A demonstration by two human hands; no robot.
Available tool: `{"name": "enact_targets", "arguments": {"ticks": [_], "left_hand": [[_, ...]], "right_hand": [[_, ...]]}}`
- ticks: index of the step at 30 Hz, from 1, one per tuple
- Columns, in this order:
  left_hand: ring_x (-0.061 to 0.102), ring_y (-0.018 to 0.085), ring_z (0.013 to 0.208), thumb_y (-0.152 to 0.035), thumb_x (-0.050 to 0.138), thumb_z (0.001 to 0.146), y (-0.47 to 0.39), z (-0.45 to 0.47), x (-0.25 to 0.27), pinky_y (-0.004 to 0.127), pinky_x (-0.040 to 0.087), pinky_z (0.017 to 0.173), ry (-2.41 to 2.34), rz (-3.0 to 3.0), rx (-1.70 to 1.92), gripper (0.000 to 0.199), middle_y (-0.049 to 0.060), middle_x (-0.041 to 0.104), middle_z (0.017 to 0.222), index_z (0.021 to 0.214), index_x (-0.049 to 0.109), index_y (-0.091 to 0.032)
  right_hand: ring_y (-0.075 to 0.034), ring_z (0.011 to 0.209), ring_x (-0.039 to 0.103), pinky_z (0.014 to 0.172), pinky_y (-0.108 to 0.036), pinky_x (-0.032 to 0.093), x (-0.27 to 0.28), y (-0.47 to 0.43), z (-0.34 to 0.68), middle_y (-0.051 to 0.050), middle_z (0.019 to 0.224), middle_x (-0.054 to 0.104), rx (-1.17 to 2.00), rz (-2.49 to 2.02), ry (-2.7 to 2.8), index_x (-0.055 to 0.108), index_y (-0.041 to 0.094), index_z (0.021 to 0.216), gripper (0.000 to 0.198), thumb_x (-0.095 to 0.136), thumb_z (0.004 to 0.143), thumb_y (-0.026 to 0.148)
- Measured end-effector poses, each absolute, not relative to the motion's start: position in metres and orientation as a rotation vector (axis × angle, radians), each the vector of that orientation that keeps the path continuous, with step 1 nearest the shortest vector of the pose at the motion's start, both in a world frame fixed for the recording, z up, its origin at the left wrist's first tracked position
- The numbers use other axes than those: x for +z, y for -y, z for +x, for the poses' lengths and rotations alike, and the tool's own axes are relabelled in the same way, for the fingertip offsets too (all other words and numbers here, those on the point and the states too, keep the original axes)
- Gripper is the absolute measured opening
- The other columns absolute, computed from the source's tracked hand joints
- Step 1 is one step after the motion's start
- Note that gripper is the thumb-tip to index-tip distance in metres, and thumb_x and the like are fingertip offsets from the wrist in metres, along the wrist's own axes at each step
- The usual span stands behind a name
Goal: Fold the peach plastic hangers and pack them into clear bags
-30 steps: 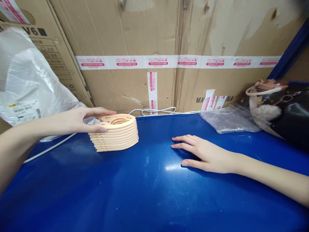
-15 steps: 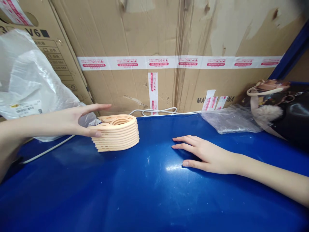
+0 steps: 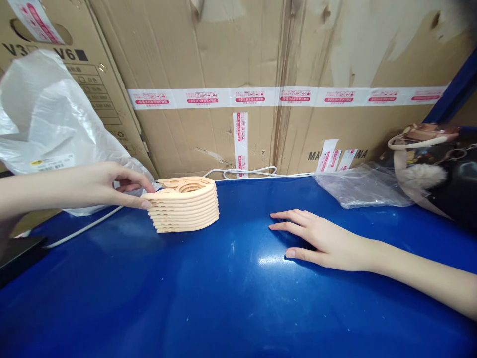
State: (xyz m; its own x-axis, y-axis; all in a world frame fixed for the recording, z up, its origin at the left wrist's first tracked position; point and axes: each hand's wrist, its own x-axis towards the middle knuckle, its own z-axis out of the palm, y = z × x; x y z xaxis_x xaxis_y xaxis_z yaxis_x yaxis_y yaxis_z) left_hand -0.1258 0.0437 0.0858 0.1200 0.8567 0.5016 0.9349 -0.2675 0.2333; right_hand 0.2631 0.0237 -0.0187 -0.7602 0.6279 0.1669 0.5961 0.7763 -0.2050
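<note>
A neat stack of flat peach-coloured plastic pieces (image 3: 184, 211) sits left of centre on the blue tabletop (image 3: 223, 288). Each piece has a rounded end, and the top one shows curved cut-outs; I cannot tell their exact kind. My left hand (image 3: 124, 186) pinches the left end of the top piece, thumb at its near edge and index finger above. The other left fingers are curled and partly hidden. My right hand (image 3: 315, 238) lies on the tabletop to the right, palm down, fingers spread and holding nothing.
Large cardboard boxes (image 3: 208, 54) wall off the back. A white plastic bag (image 3: 67, 119) stands at left, near a dark flat object (image 3: 22, 256). A white cable (image 3: 249, 172) runs behind. At right lie a clear plastic bag (image 3: 361, 186) and a black bag (image 3: 462, 179).
My left hand has closed from an open thumb-and-finger spread to a pinch on the top piece's left end. The view has shifted slightly; my right hand stays put.
</note>
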Motion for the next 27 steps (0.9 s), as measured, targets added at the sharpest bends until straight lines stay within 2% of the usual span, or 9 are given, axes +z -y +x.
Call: {"name": "enact_targets", "arguments": {"ticks": [4,9,11,17,21,24,27], "left_hand": [[0.049,0.018,0.077,-0.077,0.030,0.080,-0.042,-0.122,0.077,0.025,0.041,0.070,1.847,-2.302,-0.742,0.074,-0.001,0.054,0.073,0.111,0.065,-0.019],[0.045,0.014,0.063,-0.076,0.055,0.062,-0.053,-0.136,0.085,0.022,0.036,0.059,2.090,-2.575,-0.168,0.067,-0.003,0.050,0.064,0.090,0.072,-0.017],[0.044,0.013,0.060,-0.071,0.061,0.058,-0.058,-0.140,0.090,0.021,0.034,0.057,2.133,-2.611,-0.067,0.061,-0.003,0.050,0.063,0.087,0.073,-0.018],[0.044,0.012,0.060,-0.072,0.060,0.059,-0.061,-0.142,0.089,0.019,0.035,0.056,2.127,-2.623,-0.095,0.060,-0.004,0.052,0.063,0.084,0.073,-0.019],[0.049,0.014,0.060,-0.076,0.062,0.055,-0.060,-0.147,0.087,0.020,0.037,0.055,2.177,-2.525,-0.143,0.067,-0.005,0.054,0.061,0.092,0.073,-0.022],[0.056,0.016,0.071,-0.085,0.055,0.056,-0.064,-0.154,0.087,0.023,0.044,0.066,2.133,-2.451,-0.341,0.074,-0.005,0.064,0.074,0.097,0.072,-0.026],[0.059,0.019,0.084,-0.091,0.046,0.053,-0.073,-0.161,0.083,0.028,0.045,0.080,2.032,-2.377,-0.591,0.083,-0.004,0.070,0.092,0.097,0.072,-0.025]], "right_hand": [[-0.027,0.129,0.044,0.105,-0.048,0.038,-0.018,-0.024,0.263,-0.012,0.143,0.045,0.183,-0.962,2.760,0.050,0.023,0.135,0.050,0.047,0.093,0.050],[-0.027,0.128,0.044,0.105,-0.047,0.038,-0.018,-0.024,0.263,-0.012,0.143,0.045,0.180,-0.972,2.762,0.050,0.022,0.135,0.051,0.047,0.093,0.050],[-0.027,0.129,0.044,0.105,-0.047,0.038,-0.018,-0.024,0.263,-0.012,0.143,0.045,0.177,-0.973,2.761,0.050,0.022,0.135,0.051,0.046,0.093,0.050],[-0.027,0.129,0.044,0.105,-0.047,0.038,-0.018,-0.024,0.263,-0.012,0.143,0.045,0.178,-0.959,2.762,0.050,0.023,0.135,0.050,0.046,0.093,0.050],[-0.026,0.129,0.043,0.106,-0.046,0.037,-0.018,-0.024,0.262,-0.011,0.144,0.044,0.172,-0.983,2.777,0.050,0.022,0.135,0.051,0.045,0.093,0.051],[-0.026,0.130,0.042,0.106,-0.046,0.037,-0.019,-0.024,0.262,-0.011,0.144,0.043,0.159,-0.985,2.782,0.049,0.022,0.136,0.051,0.044,0.094,0.051],[-0.026,0.130,0.042,0.106,-0.046,0.037,-0.019,-0.024,0.263,-0.011,0.144,0.044,0.162,-0.972,2.775,0.050,0.022,0.135,0.051,0.045,0.093,0.051]]}}
